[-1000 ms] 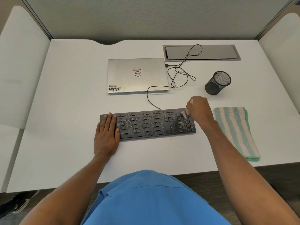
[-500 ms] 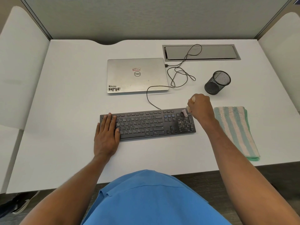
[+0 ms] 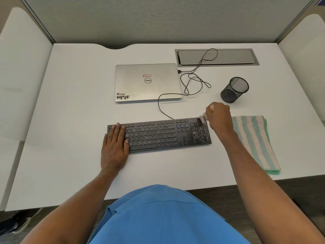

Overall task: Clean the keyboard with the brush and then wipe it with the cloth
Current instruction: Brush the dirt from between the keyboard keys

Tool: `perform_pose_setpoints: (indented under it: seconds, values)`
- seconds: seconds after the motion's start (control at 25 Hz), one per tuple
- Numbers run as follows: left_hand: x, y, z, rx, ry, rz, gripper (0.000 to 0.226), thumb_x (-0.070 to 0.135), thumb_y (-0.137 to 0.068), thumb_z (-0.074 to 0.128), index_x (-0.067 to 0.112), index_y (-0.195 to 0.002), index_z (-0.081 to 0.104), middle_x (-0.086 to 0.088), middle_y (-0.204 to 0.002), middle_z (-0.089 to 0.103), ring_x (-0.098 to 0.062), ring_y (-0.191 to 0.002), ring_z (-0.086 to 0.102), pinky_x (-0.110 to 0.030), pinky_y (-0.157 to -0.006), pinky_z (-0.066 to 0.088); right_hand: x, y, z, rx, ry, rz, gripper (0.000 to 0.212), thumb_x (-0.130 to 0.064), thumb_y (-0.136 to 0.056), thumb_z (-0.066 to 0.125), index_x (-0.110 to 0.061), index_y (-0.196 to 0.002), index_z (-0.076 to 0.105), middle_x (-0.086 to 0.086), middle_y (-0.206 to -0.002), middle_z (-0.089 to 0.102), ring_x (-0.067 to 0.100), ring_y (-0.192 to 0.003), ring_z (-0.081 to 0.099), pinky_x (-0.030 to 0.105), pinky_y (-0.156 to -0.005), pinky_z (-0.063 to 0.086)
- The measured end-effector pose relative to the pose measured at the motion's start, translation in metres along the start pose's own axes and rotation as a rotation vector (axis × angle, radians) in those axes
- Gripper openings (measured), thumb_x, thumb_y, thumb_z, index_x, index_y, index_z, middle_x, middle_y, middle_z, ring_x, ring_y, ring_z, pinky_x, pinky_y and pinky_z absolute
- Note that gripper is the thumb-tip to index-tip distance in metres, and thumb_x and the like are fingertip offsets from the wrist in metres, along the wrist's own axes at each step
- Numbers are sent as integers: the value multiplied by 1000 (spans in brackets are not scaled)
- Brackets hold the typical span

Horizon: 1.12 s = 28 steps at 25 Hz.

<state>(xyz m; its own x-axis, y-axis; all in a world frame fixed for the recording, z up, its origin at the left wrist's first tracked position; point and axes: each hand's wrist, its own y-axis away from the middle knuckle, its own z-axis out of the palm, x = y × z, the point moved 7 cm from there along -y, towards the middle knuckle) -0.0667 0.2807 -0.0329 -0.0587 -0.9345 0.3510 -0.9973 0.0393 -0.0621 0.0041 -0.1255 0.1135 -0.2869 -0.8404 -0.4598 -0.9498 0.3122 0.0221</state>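
Keyboard (image 3: 158,136) sits mid-desk. Right hand (image 3: 219,117) is fisted round the brush (image 3: 203,118), bristles on the keyboard's 2 o'clock corner, above the number pad. Left hand (image 3: 115,147) lies flat at 9 o'clock, fingers straight and together, pinning the board. Cloth (image 3: 255,141) lies folded at 3 o'clock, untouched. Risk: a long outward stroke flicks dust onto the cloth, or knuckles clip the cup (image 3: 234,89) at 1 o'clock.

The keyboard (image 3: 158,136) lies mid-way across the desk (image 3: 70,120). From it, the laptop (image 3: 147,82) sits at twelve o'clock, the pen cup (image 3: 234,89) at two, and the cloth (image 3: 255,141) just beside it at three. The left hand (image 3: 115,147) rests on its nine o'clock end. The right hand (image 3: 219,117) holds the brush (image 3: 203,118) on its two o'clock corner.
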Motion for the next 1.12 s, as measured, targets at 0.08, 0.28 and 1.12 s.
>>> perform_pose_setpoints:
  seconds: [0.08,0.28,1.12]
  values:
    - [0,0,0,0,3,-1,62,39,-108,27,20,-167,28,-1,-176,21,-18,-163,12,-49,-132,15,2,3,2,-4,-12,1,24,-16,-100,56,2,-95,72,18,-89,71,29,-74,62,39,-66,56]
    - [0,0,-1,-1,-5,0,62,38,-108,27,20,-167,27,-1,-176,21,-18,-163,12,-49,-132,16,3,-1,1,-39,61,5,24,-12,-98,56,6,-94,72,21,-88,70,32,-77,64,41,-67,56]
    - [2,0,-1,-5,6,-6,62,37,-108,29,20,-167,27,-1,-176,21,-18,-163,12,-49,-132,15,10,-6,4,-33,7,37,22,-16,-97,57,-1,-97,73,16,-87,71,28,-74,62,30,-64,49]
